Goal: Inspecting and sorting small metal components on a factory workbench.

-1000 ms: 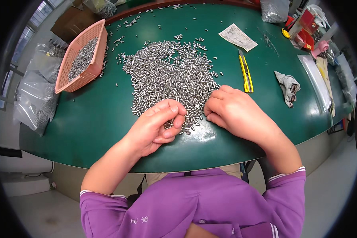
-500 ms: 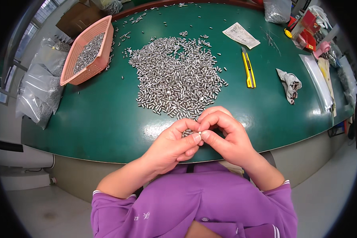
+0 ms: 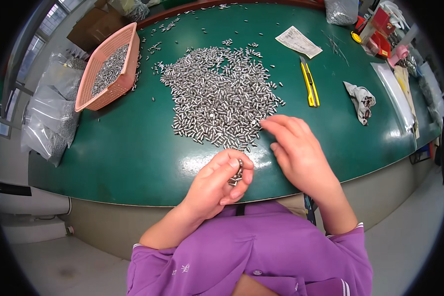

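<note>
A broad pile of small shiny metal pins [image 3: 217, 93] lies spread over the green table. Near the table's front edge my left hand [image 3: 209, 180] is curled around several of these pins [image 3: 236, 178], which show between thumb and fingers. My right hand [image 3: 301, 155] is at the pile's near right side, its index fingertip by the outermost pins. Thumb and fingers of that hand are apart, and I see nothing between them.
A pink plastic basket [image 3: 127, 74] of pins stands at the left, beside clear bags [image 3: 49, 116] of parts. On the right lie a yellow utility knife [image 3: 310, 86], a paper slip [image 3: 301, 42], a stained cloth [image 3: 362, 101] and clear plastic sheeting [image 3: 392, 93].
My hands were together, fingertips pinching one small piece. Now my right hand has moved away, up and right to the pile's edge. My left hand stays low with its pins.
</note>
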Demonstrator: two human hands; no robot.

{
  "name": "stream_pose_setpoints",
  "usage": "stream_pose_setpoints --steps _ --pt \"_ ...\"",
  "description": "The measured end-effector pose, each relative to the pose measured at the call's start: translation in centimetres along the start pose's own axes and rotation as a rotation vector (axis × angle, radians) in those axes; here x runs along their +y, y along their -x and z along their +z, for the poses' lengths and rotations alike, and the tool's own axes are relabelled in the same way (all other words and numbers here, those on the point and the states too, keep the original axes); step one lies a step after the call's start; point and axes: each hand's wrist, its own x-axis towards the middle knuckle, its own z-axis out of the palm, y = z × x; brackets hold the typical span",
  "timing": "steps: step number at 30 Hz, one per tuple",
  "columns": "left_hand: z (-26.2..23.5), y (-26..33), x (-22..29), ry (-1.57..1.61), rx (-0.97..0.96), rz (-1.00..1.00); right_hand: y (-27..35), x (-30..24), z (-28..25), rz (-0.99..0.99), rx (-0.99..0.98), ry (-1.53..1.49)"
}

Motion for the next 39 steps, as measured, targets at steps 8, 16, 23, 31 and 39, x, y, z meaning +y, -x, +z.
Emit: stream_pose_setpoints --steps 8,16,23,31,39 --pt "-0.2 0.2 0.3 0.080 0.039 0.035 -0.2 -0.8 1.3 -0.057 -0.111 0.037" --pt "0.0 0.2 0.2 0.066 0.070 0.006 -1.4 0.1 -0.4 -0.051 -0.063 -0.029" --pt "-0.5 0.1 0.2 0.107 0.022 0.024 -2.6 1.1 0.4 -0.151 -0.138 0.127" --pt "-0.8 0.1 0.1 0.159 0.028 0.037 -0.4 1.0 -0.2 -0.120 -0.204 0.030" --pt "-1.0 0.2 0.1 0.272 0.016 0.020 1.7 0.0 -0.8 0.016 -0.002 -0.073"
